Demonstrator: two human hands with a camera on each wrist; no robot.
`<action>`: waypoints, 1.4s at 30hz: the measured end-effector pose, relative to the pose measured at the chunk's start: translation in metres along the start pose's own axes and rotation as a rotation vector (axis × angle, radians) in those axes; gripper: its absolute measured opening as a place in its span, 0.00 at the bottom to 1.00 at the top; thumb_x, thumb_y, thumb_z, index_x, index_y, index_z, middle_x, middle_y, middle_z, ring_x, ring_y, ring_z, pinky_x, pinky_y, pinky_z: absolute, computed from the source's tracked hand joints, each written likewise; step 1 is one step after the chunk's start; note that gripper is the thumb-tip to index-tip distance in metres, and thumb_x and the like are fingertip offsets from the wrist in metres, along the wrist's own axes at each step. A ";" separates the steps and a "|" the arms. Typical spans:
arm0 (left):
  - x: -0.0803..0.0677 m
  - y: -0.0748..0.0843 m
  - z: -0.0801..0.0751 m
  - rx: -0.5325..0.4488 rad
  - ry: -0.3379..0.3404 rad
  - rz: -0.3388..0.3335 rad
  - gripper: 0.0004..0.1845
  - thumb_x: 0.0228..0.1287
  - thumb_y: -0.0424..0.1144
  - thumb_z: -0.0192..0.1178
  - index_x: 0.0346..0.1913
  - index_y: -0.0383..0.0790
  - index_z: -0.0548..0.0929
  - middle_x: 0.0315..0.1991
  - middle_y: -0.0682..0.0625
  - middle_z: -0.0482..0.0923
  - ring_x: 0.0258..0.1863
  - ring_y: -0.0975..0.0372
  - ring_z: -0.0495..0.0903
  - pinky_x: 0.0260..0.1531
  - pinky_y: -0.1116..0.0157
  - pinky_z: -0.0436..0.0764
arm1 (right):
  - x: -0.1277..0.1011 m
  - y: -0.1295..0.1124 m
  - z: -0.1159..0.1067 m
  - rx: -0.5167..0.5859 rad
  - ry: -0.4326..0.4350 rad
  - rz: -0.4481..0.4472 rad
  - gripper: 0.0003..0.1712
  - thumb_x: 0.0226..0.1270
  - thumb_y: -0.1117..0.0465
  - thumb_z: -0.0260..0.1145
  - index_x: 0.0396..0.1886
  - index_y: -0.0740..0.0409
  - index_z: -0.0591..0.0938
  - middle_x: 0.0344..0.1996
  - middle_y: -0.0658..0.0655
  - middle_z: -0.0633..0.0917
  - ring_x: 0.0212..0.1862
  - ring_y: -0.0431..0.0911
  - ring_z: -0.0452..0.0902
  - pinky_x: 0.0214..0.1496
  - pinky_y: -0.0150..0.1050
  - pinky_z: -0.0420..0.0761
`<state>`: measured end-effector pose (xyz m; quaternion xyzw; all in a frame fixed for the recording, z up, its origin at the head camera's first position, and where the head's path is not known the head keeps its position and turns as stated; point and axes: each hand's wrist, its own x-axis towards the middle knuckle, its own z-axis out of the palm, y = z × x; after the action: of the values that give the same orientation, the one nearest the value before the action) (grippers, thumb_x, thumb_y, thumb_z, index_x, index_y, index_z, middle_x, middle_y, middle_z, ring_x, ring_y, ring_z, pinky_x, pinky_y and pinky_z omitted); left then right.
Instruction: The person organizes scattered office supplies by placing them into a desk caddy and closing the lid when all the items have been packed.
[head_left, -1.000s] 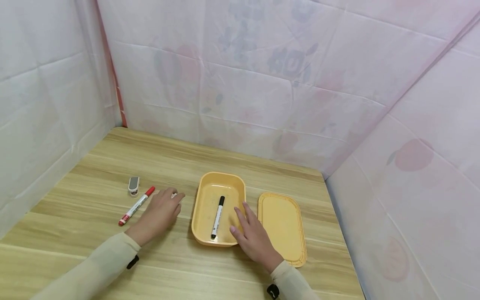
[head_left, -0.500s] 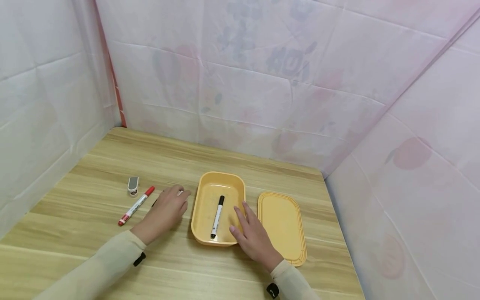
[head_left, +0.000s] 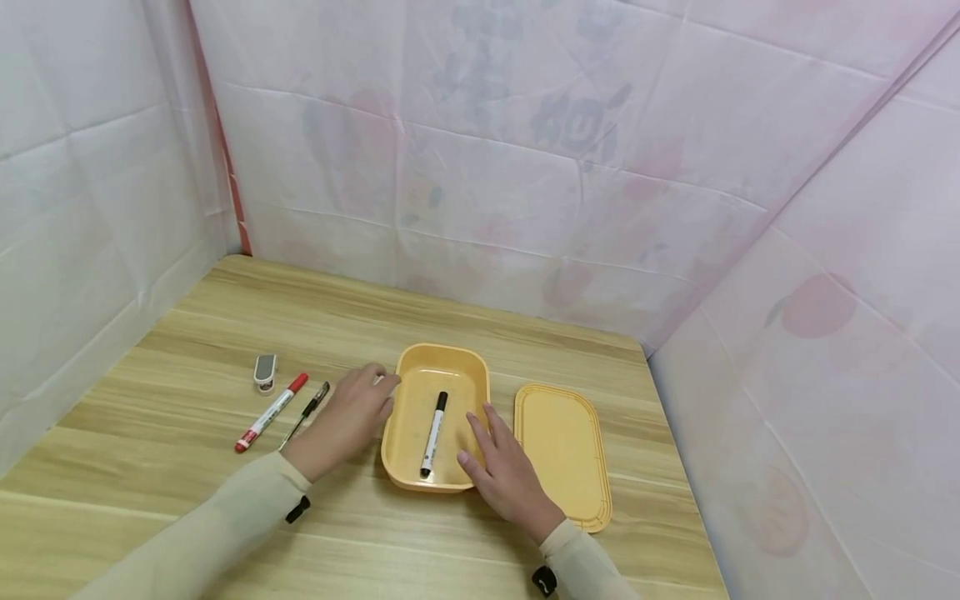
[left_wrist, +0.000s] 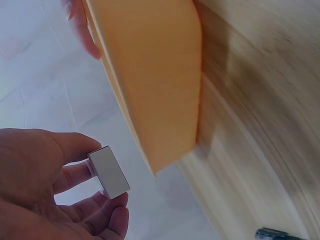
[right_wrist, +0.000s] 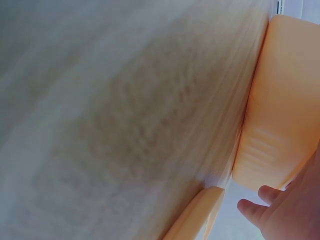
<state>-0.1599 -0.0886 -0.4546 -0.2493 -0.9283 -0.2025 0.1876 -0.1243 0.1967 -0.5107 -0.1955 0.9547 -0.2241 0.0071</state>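
My left hand [head_left: 372,395] pinches a small white block [left_wrist: 109,172] between thumb and fingers, close to the left wall of a yellow box [head_left: 405,365]. The block hangs above the table beside that box [left_wrist: 150,75]. A black marker [head_left: 433,433] lies inside the box. My right hand [head_left: 487,442] lies flat with straight fingers on the box's right rim, between the box and its yellow lid [head_left: 562,454]. In the right wrist view the box [right_wrist: 285,125], the lid's corner [right_wrist: 200,215] and my fingertips [right_wrist: 250,206] show.
On the wooden table [head_left: 225,317], left of my left hand, lie a black pen [head_left: 306,412], a red marker [head_left: 272,411] and a small grey and white object [head_left: 265,371]. Pale cloth walls [head_left: 525,167] close in the table on three sides.
My left hand has moved right toward the yellow box with the white block, uncovering the black pen that lay under it. The right hand has stayed put.
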 end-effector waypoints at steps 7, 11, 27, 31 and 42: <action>0.004 0.011 0.008 0.013 0.006 0.022 0.14 0.64 0.32 0.67 0.52 0.34 0.84 0.48 0.38 0.80 0.43 0.48 0.79 0.45 0.52 0.81 | 0.001 -0.003 0.000 -0.004 -0.002 0.007 0.38 0.78 0.32 0.43 0.81 0.40 0.57 0.82 0.53 0.49 0.80 0.56 0.52 0.73 0.63 0.62; 0.005 0.015 0.012 0.009 0.010 0.039 0.14 0.62 0.31 0.67 0.51 0.35 0.84 0.47 0.37 0.80 0.43 0.47 0.79 0.44 0.50 0.81 | 0.001 -0.003 0.001 -0.010 0.000 0.003 0.38 0.78 0.32 0.43 0.81 0.40 0.57 0.82 0.53 0.49 0.79 0.56 0.52 0.73 0.63 0.63; 0.009 0.029 0.033 0.006 -0.089 -0.039 0.13 0.64 0.35 0.67 0.51 0.39 0.84 0.46 0.43 0.80 0.41 0.50 0.79 0.40 0.53 0.74 | 0.002 -0.006 0.001 -0.014 -0.005 0.004 0.39 0.78 0.33 0.44 0.81 0.42 0.58 0.82 0.53 0.49 0.80 0.54 0.51 0.74 0.61 0.62; 0.010 0.032 0.038 0.050 -0.115 -0.048 0.14 0.65 0.37 0.67 0.52 0.40 0.84 0.47 0.43 0.81 0.42 0.51 0.81 0.42 0.53 0.73 | 0.002 -0.006 0.001 -0.011 -0.003 0.002 0.38 0.78 0.33 0.44 0.81 0.42 0.58 0.82 0.53 0.50 0.80 0.54 0.51 0.74 0.61 0.62; 0.009 0.032 0.052 0.058 -0.154 -0.055 0.15 0.66 0.39 0.66 0.53 0.39 0.85 0.47 0.43 0.82 0.44 0.51 0.82 0.55 0.45 0.70 | 0.002 -0.006 0.001 -0.010 -0.001 0.003 0.39 0.78 0.32 0.44 0.81 0.41 0.58 0.82 0.53 0.50 0.80 0.54 0.51 0.74 0.60 0.62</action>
<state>-0.1632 -0.0355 -0.4853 -0.2330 -0.9519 -0.1606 0.1173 -0.1241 0.1905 -0.5090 -0.1942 0.9561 -0.2192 0.0069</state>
